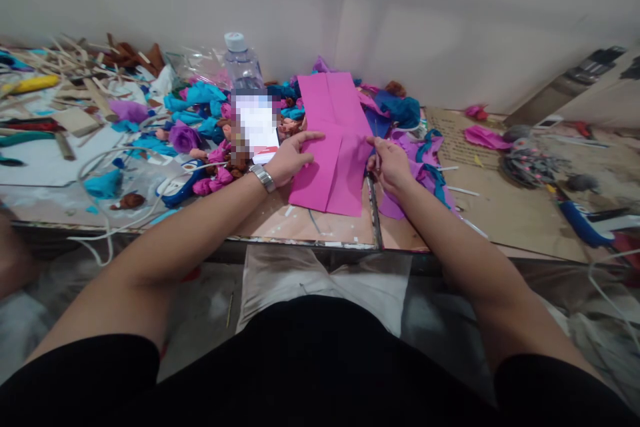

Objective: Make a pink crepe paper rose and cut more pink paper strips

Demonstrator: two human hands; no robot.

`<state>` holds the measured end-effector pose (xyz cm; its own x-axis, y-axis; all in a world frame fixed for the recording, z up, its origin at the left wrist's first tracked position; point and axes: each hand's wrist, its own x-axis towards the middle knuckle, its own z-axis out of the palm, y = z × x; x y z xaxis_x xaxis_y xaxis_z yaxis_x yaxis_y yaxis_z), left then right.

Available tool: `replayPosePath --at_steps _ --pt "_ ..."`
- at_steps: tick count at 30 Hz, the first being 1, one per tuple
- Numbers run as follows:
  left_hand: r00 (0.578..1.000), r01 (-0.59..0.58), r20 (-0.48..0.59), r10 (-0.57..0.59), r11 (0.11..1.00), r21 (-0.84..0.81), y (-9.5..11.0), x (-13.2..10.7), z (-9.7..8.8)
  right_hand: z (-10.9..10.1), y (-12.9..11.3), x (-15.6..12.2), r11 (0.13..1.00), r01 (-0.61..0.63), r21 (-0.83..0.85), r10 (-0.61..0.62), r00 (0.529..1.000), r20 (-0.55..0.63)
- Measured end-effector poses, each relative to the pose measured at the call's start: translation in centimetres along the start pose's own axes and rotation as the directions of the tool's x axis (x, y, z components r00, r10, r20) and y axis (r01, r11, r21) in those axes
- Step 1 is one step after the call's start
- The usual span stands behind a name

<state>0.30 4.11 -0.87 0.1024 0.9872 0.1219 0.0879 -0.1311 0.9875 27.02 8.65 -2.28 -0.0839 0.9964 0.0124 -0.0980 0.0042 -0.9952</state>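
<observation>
Nearest, the person's lap and both bare forearms fill the lower view and hide the near rim of the cluttered table [300, 230]. The left hand [290, 159], a metal watch [263, 177] on its wrist, lies open and flat on the left edge of the creased bright pink paper sheet [335, 147]. Its fingers [309, 137] are stretched out onto the sheet and grip nothing. The right hand [391, 165] sits at the sheet's right edge with its fingers curled in close. The knuckles cover the tips, so I cannot tell whether they pinch the paper.

The sheet rests on the table between the two hands. Its long axis runs straight away from the person, with one fold down its length and one across. Its far end rises over a heap of blue and purple paper scraps [400, 110]. Left of the sheet stands a clear plastic bottle [243, 65], its lower part blurred out. Further left is a pile of thin wooden sticks [80, 73].
</observation>
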Motion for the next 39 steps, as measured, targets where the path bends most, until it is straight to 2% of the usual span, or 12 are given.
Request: replayPosePath --at_steps 4,6,8,10,12,14,16,19,23,30,36,39 --pt "0.987 0.048 0.151 -0.050 0.999 0.019 0.0 -0.3 -0.1 -0.3 -0.4 0.4 1.000 -0.009 0.016 0.010 0.998 -0.062" --pt "0.952 0.125 0.274 -0.135 0.991 0.055 0.2 -0.8 0.0 -0.3 -0.8 0.3 0.999 -0.025 0.029 0.027 0.996 -0.080" --pt "0.895 0.183 0.395 -0.206 0.978 0.095 0.5 -1.3 0.1 -0.2 -1.0 0.1 0.999 -0.032 0.037 0.035 0.996 -0.086" --pt "0.865 0.184 0.450 -0.224 0.974 0.132 0.8 -1.7 0.3 -0.2 -1.1 0.0 0.999 -0.023 0.043 0.027 0.996 -0.081" --pt "0.900 0.128 0.396 -0.180 0.980 0.152 0.8 -1.8 0.6 -0.3 -1.1 0.0 0.999 -0.013 0.045 0.016 0.998 -0.067" --pt "0.954 0.066 0.281 -0.103 0.988 0.137 0.7 -1.6 0.7 -0.4 -1.0 0.1 0.999 -0.011 0.042 0.013 0.998 -0.057" --pt "0.985 0.017 0.171 -0.035 0.994 0.104 0.6 -1.3 0.6 -0.6 -0.8 0.2 0.999 -0.011 0.032 0.013 0.998 -0.062" --pt "0.994 -0.074 0.090 0.061 0.988 0.138 0.5 -0.7 0.1 -0.6 -0.7 0.4 1.000 -0.012 0.016 0.013 0.997 -0.071" --pt "0.997 -0.069 0.041 0.062 0.970 0.233 0.5 -0.4 -0.2 -0.6 -0.7 0.5 0.999 -0.008 0.039 0.011 0.998 -0.066" --pt "0.981 -0.163 0.137 0.134 0.959 0.231 0.0 -0.5 -0.3 -1.1 -0.2 0.9 0.999 0.039 0.026 -0.038 0.997 -0.073" --pt "0.967 -0.015 0.246 -0.068 0.948 0.319 -0.4 -0.5 -0.1 -1.2 -0.1 1.2 0.998 0.049 0.049 -0.044 0.996 -0.083" --pt "0.961 -0.067 0.275 -0.028 0.941 0.330 -0.3 -0.6 -0.1 -1.2 -0.1 1.3 0.998 0.050 0.038 -0.047 0.995 -0.089"
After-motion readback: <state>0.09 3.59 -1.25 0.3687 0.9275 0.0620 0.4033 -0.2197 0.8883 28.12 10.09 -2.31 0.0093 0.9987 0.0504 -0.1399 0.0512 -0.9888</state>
